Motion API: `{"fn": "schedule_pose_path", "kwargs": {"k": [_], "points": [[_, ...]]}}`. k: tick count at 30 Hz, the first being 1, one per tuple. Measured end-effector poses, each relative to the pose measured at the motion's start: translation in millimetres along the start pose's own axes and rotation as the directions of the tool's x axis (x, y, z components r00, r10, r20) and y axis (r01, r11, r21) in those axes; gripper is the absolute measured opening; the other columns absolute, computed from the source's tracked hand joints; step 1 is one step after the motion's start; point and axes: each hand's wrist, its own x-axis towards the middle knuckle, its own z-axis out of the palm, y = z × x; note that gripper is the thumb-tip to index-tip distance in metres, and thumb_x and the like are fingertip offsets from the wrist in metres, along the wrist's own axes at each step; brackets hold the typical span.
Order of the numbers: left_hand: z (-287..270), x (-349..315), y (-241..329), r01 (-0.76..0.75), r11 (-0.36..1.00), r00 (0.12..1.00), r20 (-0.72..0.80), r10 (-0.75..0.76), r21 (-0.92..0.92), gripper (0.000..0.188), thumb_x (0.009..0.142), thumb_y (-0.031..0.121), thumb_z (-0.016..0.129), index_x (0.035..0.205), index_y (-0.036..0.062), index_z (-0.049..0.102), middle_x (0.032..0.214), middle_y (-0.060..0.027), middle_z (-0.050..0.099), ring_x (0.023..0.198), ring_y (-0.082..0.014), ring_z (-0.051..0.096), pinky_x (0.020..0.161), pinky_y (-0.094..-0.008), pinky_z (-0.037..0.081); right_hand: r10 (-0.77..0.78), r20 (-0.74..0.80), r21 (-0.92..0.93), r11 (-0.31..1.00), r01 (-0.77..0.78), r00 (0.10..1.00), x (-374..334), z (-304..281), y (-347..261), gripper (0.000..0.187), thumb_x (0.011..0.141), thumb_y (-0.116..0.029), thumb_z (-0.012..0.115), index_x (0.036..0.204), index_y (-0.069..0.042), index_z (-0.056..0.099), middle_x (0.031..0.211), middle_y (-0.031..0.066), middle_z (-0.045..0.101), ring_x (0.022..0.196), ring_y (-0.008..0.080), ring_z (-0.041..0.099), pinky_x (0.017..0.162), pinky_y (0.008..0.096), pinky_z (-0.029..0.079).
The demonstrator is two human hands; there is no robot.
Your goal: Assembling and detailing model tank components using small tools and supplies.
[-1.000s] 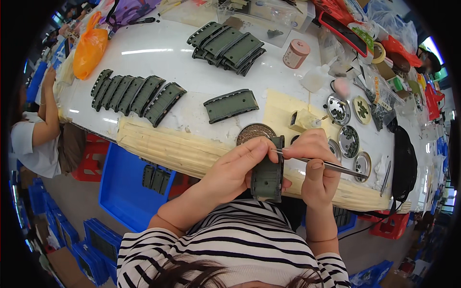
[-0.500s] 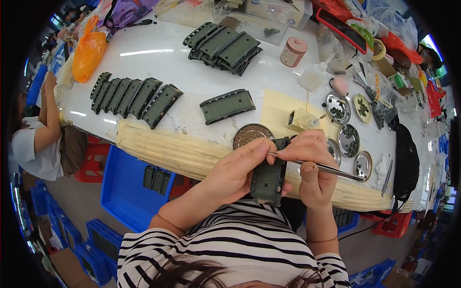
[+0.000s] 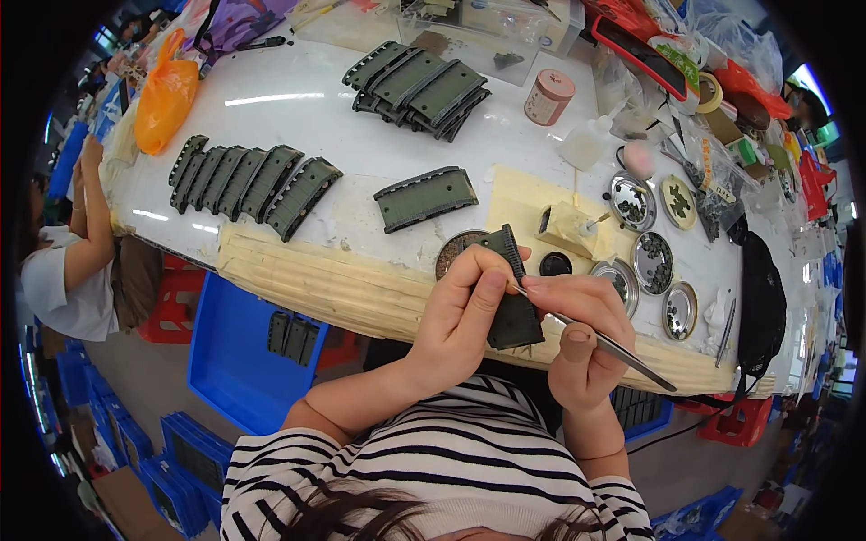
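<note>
My left hand (image 3: 463, 311) is closed around a dark green curved plastic part (image 3: 516, 320) with ridged edges, holding it tilted above the table's front edge. In my right hand (image 3: 586, 329) are metal tweezers (image 3: 627, 359), their tips meeting the part's edge close to my left thumb. Whether the tips grip a small piece is too small to tell. Just beyond my hands stand a dish of brown grains (image 3: 449, 255), partly hidden by the part, and a round black lid-like disc (image 3: 556, 264). One similar green part (image 3: 426, 199) lies alone on the table.
A row of green parts (image 3: 257, 185) lies at left, with a stack (image 3: 417, 88) farther back. Small metal dishes (image 3: 652, 262) hold tiny green pieces at right, near a wrapped block (image 3: 570, 224) and a pink jar (image 3: 549, 96). A blue bin (image 3: 234, 365) sits below; a person (image 3: 77, 261) works at far left.
The green part has turned and tilted in my left hand, its ridged edge now facing up. Both hands shifted slightly, uncovering the black disc. The tweezers' back end dropped lower.
</note>
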Motion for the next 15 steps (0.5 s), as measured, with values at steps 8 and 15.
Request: {"fn": "schedule_pose_path", "kwargs": {"k": [8, 15], "points": [[2.1, -0.8, 1.0, -0.011, 1.0, 1.0, -0.001, 0.011, 0.02, 0.026, 0.104, 0.024, 0.033, 0.1, 0.0036, 0.049, 0.122, -0.0158, 0.051, 0.111, -0.0129, 0.046, 0.099, -0.0294, 0.034, -0.005, 0.007, -0.007, 1.0, 0.005, 1.0, 0.7, -0.9, -1.3, 0.021, 0.084, -0.003, 0.055, 0.1, 0.001, 0.069, 0.096, 0.0153, 0.066, 0.085, 0.0235, 0.064, 0.077, 0.0305, 0.051], [3.4, -1.2, 2.1, 0.014, 1.0, 1.0, -0.004, -0.014, -0.017, 0.026, 0.104, 0.025, 0.033, 0.1, 0.0043, 0.049, 0.122, -0.015, 0.051, 0.111, -0.0128, 0.046, 0.099, -0.0295, 0.035, -0.015, -0.003, -0.017, 1.0, 0.014, 1.0, -0.8, -1.0, -0.2, 0.02, 0.086, -0.006, 0.055, 0.1, 0.001, 0.068, 0.096, 0.015, 0.066, 0.085, 0.0235, 0.064, 0.076, 0.0311, 0.052]]}}
